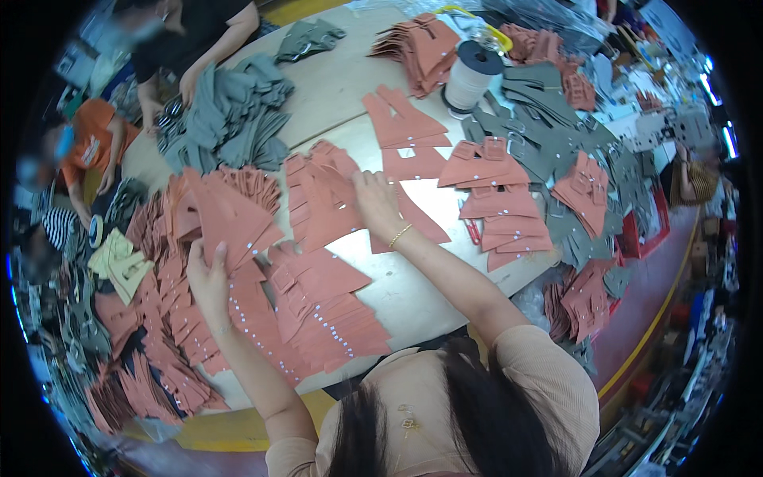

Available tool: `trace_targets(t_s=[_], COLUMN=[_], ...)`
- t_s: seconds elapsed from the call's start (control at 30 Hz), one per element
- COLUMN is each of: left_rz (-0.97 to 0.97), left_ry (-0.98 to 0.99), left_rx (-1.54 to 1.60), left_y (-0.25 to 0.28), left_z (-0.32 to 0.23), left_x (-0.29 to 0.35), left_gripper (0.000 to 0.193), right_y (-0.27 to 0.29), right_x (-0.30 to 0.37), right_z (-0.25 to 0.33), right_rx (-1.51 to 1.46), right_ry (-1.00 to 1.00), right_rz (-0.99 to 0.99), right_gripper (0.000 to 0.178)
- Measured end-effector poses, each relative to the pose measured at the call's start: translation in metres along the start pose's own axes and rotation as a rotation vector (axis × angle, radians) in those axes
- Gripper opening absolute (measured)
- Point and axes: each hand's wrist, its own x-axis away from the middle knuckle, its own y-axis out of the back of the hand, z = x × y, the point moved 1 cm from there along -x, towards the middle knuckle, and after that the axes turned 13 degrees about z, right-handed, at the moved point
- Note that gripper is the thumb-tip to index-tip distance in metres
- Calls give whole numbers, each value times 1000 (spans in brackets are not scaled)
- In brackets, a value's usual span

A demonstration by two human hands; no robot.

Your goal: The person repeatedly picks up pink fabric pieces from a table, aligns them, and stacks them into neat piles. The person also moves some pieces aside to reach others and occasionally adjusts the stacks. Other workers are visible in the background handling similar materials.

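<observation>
Coral fabric pieces, several with covered buckles and small white stickers, spread over the table. My left hand (208, 280) is closed on the lower edge of a lifted coral fabric piece (234, 215), thumb on the near side. My right hand (375, 203) grips the right edge of another coral fabric piece (330, 208), its fingertips partly hidden. Below and between my hands lies a fanned stack of coral pieces (326, 318) with rows of white stickers. More coral pieces (163, 286) are heaped around my left forearm.
A thick white spool (470, 79) stands at the far right, near grey-green fabric pieces (532, 119). Small coral stacks (505, 211) lie right of my right hand. Across the table, a person in black (195, 40) leans over a grey-green heap (230, 111). Someone in orange (99, 139) is at left.
</observation>
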Motion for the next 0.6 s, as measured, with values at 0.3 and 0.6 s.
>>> trace_targets(t_s=[0.3,0.6], left_rz=[3,4], left_ry=[34,-78], left_rx=[0,5], left_y=[2,7], left_z=[-14,-22], left_x=[5,4], left_gripper=[19,23], right_y=[30,51], right_x=[-7,-2], right_z=[3,-2], right_rx=[-21,-890], right_ry=[81,142], right_rz=[313,296], right_gripper=[21,19])
